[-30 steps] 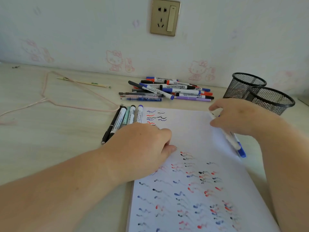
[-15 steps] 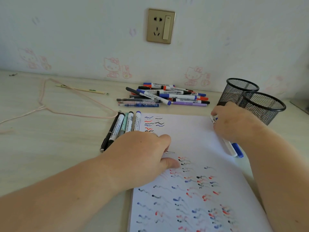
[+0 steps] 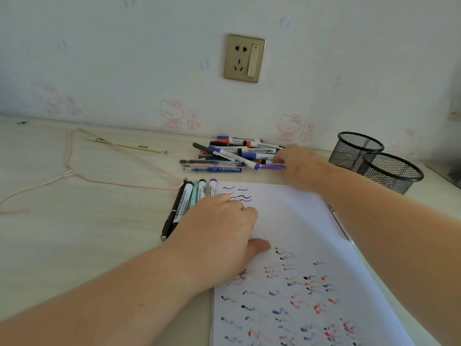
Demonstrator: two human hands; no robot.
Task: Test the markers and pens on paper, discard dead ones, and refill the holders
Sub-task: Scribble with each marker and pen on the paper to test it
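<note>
The white sheet of paper marked with red, blue and black test squiggles is laid on the pale wood-grain bench; its near end is cut off by the bottom of the frame. The left hand is pressed on the paper's left edge with the fingers curled under; nothing is seen in its grip, though the fingertips are hidden beneath the knuckles. By this hand the lower ends of the row of 5 tested pens and markers, lying side by side just left of the paper, are partly covered.

The right hand is stretched to the right end of the loose heap of whiteboard markers and pens near the wall. Its fingertips are at the purple pen and the markers above it, but they are blurred and turned away, so whether anything is pinched cannot be told. The right ends of several markers are hidden behind this hand.

The 2 black wire-mesh holders stand touching at the right, behind the right forearm; their contents cannot be made out through the mesh. A thin dark object at the paper's right edge is mostly hidden by the forearm. A pink cord is looped across the left of the bench, beside a thin pale stick.
</note>
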